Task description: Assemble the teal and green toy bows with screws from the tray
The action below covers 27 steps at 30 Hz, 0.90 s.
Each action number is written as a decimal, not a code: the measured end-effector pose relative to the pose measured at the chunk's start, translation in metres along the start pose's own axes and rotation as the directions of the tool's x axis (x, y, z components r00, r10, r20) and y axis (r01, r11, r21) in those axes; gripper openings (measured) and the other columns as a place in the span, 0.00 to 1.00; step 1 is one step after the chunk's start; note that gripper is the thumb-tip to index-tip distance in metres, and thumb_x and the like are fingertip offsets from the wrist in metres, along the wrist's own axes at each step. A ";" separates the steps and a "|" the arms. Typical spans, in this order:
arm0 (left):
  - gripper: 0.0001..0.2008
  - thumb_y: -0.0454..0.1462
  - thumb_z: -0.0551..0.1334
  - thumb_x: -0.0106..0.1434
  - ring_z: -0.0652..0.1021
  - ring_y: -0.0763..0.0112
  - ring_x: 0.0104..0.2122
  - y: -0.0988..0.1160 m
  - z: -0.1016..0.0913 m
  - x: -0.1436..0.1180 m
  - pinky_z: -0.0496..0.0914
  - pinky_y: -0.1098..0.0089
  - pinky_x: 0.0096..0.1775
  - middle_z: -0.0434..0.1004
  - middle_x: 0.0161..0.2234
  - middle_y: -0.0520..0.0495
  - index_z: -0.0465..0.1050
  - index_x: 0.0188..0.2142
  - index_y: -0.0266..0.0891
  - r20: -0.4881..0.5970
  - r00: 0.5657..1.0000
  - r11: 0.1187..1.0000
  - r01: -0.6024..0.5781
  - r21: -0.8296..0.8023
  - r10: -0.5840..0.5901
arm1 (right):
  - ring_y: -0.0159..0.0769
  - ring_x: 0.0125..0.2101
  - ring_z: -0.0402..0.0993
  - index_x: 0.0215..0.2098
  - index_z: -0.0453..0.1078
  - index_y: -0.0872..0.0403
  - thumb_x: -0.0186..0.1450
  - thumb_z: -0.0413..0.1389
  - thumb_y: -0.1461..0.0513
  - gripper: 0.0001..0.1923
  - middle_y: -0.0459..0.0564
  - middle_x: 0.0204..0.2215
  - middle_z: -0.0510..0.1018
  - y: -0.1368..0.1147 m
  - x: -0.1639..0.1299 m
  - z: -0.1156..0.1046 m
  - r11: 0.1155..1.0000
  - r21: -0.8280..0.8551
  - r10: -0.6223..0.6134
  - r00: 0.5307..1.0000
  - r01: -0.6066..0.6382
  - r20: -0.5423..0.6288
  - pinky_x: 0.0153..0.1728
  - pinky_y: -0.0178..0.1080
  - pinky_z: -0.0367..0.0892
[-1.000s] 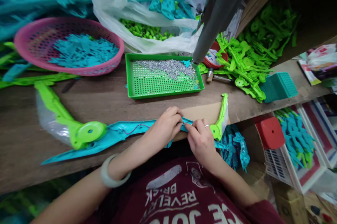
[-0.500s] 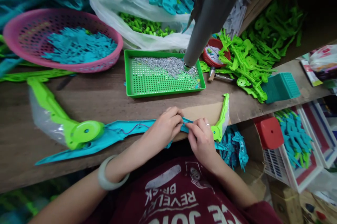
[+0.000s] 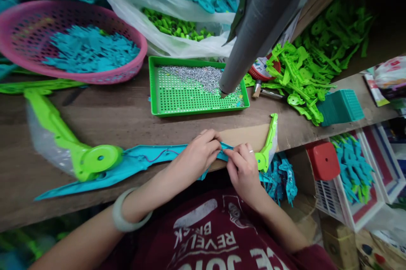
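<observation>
- Left hand (image 3: 198,155) and right hand (image 3: 242,169) are meeting at the table's front edge, both pinching the teal plastic limb (image 3: 139,164) of a long toy-bow-like assembly lying across the wooden table (image 3: 127,117).
- Left fingers are curling down over the limb, clamping it flat to the board, likely to stop it sliding while the right works.
- Right thumb and index are nipping something small at the limb's top edge; cannot tell what, it's hidden between the fingertips. A ring is showing on that hand.
- A thin purple cord (image 3: 157,156) is running along the limb just left of the left hand.
- Green round hub (image 3: 98,161) is joining the limb to a green arm (image 3: 50,122) at far left; a second green arm (image 3: 268,143) is standing just right of the right hand.
- Both wrists are angling inward, forearms converging; a pale bangle (image 3: 122,219) is sitting on the left wrist.
- Green tray (image 3: 165,111) of small metal screws is sitting just behind the hands, within easy reach; pink basket (image 3: 19,56) of teal parts further left.
</observation>
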<state>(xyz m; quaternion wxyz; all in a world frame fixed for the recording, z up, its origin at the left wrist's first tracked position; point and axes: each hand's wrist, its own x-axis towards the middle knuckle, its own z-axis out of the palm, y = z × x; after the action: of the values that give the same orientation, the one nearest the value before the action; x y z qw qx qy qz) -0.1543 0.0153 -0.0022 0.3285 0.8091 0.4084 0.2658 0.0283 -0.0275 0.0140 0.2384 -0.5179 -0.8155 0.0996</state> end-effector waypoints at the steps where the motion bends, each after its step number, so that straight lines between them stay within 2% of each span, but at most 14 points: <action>1: 0.10 0.31 0.56 0.71 0.74 0.63 0.42 0.000 0.000 0.000 0.73 0.61 0.46 0.73 0.43 0.44 0.74 0.35 0.38 0.004 1.000 1.000 0.000 -0.005 0.000 | 0.40 0.34 0.63 0.44 0.76 0.59 0.72 0.48 0.69 0.14 0.51 0.30 0.71 0.000 0.001 0.000 1.000 0.000 0.003 1.000 -0.003 0.008 0.33 0.42 0.62; 7: 0.11 0.32 0.53 0.72 0.72 0.62 0.41 0.002 0.001 -0.002 0.72 0.61 0.43 0.71 0.40 0.44 0.73 0.36 0.37 0.016 0.999 0.997 -0.031 0.070 0.030 | 0.42 0.36 0.64 0.45 0.76 0.57 0.72 0.47 0.69 0.15 0.52 0.32 0.72 -0.002 0.004 -0.004 0.994 -0.104 0.030 0.995 -0.020 0.095 0.35 0.42 0.65; 10: 0.12 0.32 0.52 0.73 0.72 0.60 0.43 0.003 0.003 -0.003 0.73 0.60 0.44 0.71 0.42 0.42 0.72 0.35 0.37 0.013 0.999 0.994 -0.032 0.109 0.031 | 0.43 0.35 0.63 0.47 0.75 0.56 0.71 0.48 0.69 0.14 0.53 0.33 0.72 -0.009 -0.002 -0.006 0.971 -0.238 0.012 0.989 0.023 0.146 0.35 0.43 0.65; 13: 0.12 0.32 0.52 0.73 0.72 0.60 0.44 0.004 0.003 -0.001 0.73 0.60 0.45 0.70 0.43 0.41 0.72 0.35 0.37 0.018 0.999 0.990 -0.038 0.133 0.036 | 0.44 0.36 0.63 0.52 0.73 0.60 0.71 0.49 0.70 0.15 0.55 0.34 0.73 -0.016 -0.013 -0.007 0.941 -0.328 -0.025 0.986 0.079 0.165 0.38 0.45 0.67; 17: 0.10 0.32 0.54 0.72 0.72 0.59 0.44 0.006 0.001 0.001 0.73 0.60 0.45 0.71 0.43 0.41 0.71 0.34 0.37 0.049 0.998 0.979 -0.056 0.194 0.047 | 0.46 0.37 0.64 0.53 0.72 0.61 0.71 0.46 0.72 0.18 0.58 0.36 0.73 -0.019 -0.025 -0.006 0.916 -0.397 -0.002 0.991 0.056 0.136 0.38 0.47 0.68; 21: 0.08 0.33 0.55 0.72 0.73 0.60 0.42 0.003 0.000 0.001 0.72 0.61 0.44 0.73 0.41 0.43 0.71 0.38 0.37 0.017 0.997 0.964 -0.072 0.255 0.070 | 0.45 0.36 0.64 0.50 0.73 0.59 0.71 0.46 0.71 0.17 0.59 0.37 0.75 -0.013 -0.029 -0.006 0.932 -0.349 -0.061 0.991 0.099 0.119 0.37 0.47 0.69; 24: 0.08 0.34 0.55 0.73 0.74 0.59 0.42 -0.001 0.000 -0.001 0.71 0.60 0.43 0.74 0.41 0.43 0.74 0.39 0.38 -0.024 0.989 0.941 -0.134 0.311 0.149 | 0.44 0.37 0.66 0.48 0.74 0.59 0.71 0.48 0.69 0.14 0.58 0.37 0.74 -0.008 -0.031 -0.005 0.947 -0.311 -0.079 0.997 0.083 0.024 0.38 0.45 0.70; 27: 0.10 0.34 0.56 0.72 0.74 0.58 0.42 0.000 -0.001 -0.003 0.71 0.60 0.43 0.75 0.41 0.42 0.75 0.37 0.37 -0.015 0.979 0.913 -0.182 0.365 0.202 | 0.43 0.37 0.66 0.47 0.75 0.60 0.71 0.50 0.68 0.12 0.58 0.37 0.73 -0.002 -0.033 -0.004 0.958 -0.280 -0.086 0.994 0.064 -0.068 0.38 0.44 0.70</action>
<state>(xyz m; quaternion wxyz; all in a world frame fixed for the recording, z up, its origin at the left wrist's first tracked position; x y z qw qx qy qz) -0.1568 0.0134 -0.0019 0.1354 0.8846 0.3774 0.2383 0.0406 -0.0585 0.0092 0.1995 -0.5185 -0.8303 -0.0453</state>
